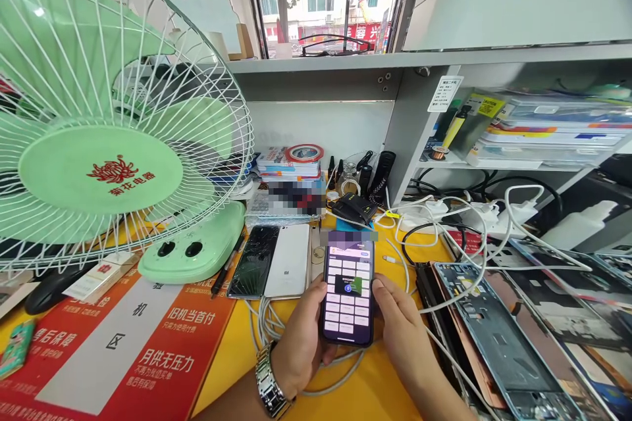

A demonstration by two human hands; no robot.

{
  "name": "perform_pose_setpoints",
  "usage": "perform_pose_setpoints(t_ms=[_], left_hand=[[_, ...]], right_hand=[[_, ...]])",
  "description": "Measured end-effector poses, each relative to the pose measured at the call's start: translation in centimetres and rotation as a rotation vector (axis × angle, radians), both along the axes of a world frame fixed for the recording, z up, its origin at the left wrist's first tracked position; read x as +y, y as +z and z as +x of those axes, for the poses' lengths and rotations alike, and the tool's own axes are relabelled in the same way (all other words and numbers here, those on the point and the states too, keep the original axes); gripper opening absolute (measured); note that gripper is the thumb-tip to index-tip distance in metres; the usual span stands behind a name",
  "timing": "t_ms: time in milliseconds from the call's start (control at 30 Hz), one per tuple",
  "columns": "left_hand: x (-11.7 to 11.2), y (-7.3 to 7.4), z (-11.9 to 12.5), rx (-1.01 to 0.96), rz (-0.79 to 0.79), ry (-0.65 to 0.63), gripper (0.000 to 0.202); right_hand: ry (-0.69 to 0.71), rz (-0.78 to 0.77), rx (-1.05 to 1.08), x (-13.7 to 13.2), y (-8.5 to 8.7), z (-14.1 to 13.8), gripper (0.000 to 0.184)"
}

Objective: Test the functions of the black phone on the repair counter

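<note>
Smartphone [347,306] with a lit screen, held between a person's two bare hands over the yellow tabletop [237,368], near the front and right of centre. Its screen faces the wearer, showing rows of pale buttons under a small dark pop-up; the writing is too small to read. The left hand [302,325] curls around the phone's left side, thumb along the edge and fingers behind and below. The right hand [401,317] has its thumb at the right edge; its other fingers are mostly hidden, so how firmly that grip closes cannot be told. A metal-link band [270,381] circles the left wrist.

Just beyond the left hand, a dark phone with a cracked surface [254,260] lies beside a white phone [288,263], above loops of pale cable [269,319]. Farther left, a black pen [227,268] rests by the base of a large green fan [99,168], and a red and grey printed mat [148,381] covers the near corner.

To the right, a bluish phone frame [498,335] lies on a pile of flat parts. Behind it, white plugs [481,216] trail cables. At the back, a red-edged tape roll [305,153] tops stacked boxes [289,169] beneath a grey shelf [316,66].
</note>
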State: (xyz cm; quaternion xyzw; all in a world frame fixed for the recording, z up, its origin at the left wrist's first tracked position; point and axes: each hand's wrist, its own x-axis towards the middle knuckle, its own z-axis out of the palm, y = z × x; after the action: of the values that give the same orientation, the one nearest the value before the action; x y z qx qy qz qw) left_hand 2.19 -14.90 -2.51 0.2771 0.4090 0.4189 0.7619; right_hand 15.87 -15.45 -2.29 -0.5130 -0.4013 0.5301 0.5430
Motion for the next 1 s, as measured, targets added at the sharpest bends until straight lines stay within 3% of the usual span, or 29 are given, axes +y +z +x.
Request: perform_pose_setpoints(t_ms=[600,1000], left_hand=[[-0.6,0.0,0.3,-0.068,-0.057,0.029,0.049],[1.5,1.0,-1.6,-0.442,-0.203,-0.388,0.070]], right_hand=[[-0.070,-0.068,0.023,-0.3,-0.3,0.1,0.046],[0.147,-0.099,0.058,-0.5,-0.2,-0.1,0.042]])
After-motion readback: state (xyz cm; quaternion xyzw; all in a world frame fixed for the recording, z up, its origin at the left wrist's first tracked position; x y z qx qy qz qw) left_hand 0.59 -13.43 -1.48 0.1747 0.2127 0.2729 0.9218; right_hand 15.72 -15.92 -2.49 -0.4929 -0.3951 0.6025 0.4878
